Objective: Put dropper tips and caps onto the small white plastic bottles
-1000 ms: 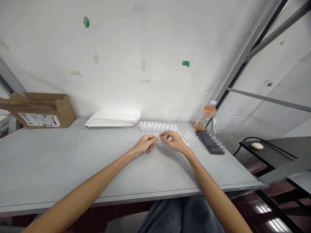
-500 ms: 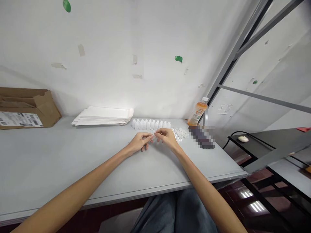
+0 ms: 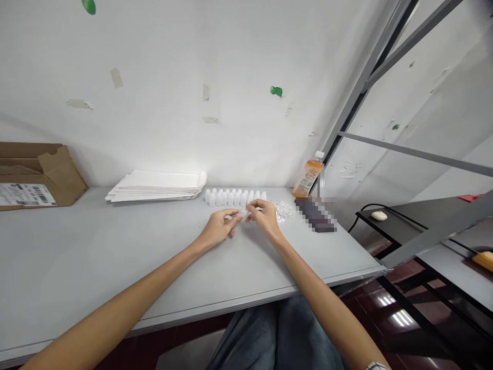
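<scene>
My left hand [image 3: 220, 226] and my right hand [image 3: 264, 217] meet above the grey table [image 3: 115, 257], fingers pinched together on a small white bottle [image 3: 243, 213] held between them. Just behind the hands stands a row of several small white dropper bottles [image 3: 234, 197]. A loose heap of small white caps or plugs [image 3: 284, 209] lies to the right of my right hand.
A stack of white sheets [image 3: 157, 185] lies at the back by the wall. An open cardboard box [image 3: 34, 174] sits far left. An orange drink bottle [image 3: 308, 177] and a dark blurred object [image 3: 316, 215] stand at the right, beside a grey metal frame [image 3: 362, 82].
The view has swung right and down, so everything shifted left in frame. Both hands stay pinched together over the same spot on the table.
</scene>
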Motion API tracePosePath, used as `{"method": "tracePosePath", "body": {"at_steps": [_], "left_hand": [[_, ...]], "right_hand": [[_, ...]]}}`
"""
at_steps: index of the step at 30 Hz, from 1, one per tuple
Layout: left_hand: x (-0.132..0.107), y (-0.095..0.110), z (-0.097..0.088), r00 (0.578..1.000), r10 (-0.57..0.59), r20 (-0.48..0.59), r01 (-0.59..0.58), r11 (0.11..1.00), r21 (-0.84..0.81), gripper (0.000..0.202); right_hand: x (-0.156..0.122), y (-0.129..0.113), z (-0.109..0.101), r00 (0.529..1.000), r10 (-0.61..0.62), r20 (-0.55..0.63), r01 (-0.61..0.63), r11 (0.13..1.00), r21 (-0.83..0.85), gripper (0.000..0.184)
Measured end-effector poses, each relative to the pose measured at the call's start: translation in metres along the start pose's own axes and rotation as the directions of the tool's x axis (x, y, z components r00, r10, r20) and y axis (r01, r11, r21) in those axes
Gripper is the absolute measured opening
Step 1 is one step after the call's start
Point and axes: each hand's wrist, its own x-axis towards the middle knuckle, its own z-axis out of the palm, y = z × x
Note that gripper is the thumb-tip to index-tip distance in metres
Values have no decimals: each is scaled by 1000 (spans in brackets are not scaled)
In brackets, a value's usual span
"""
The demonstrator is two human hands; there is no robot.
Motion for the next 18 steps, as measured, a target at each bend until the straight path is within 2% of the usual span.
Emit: {"method": "tracePosePath", "body": {"at_steps": [3,9,18], "left_hand": [[-1,7,3,998,40,-49,-39,999,23,41],[-1,18,8,999,-2,-48,-4,994,-109,40],[-1,23,11,1000,16,-24,-21,983,-182,45]], "right_hand": [[0,-4,-2,998,5,-55,-4,1000,15,14],[-1,-8,-3,989,-26,-146,33,998,44,17],[-4,-10,0,947,-149,-285,134,989,-69,20]]}}
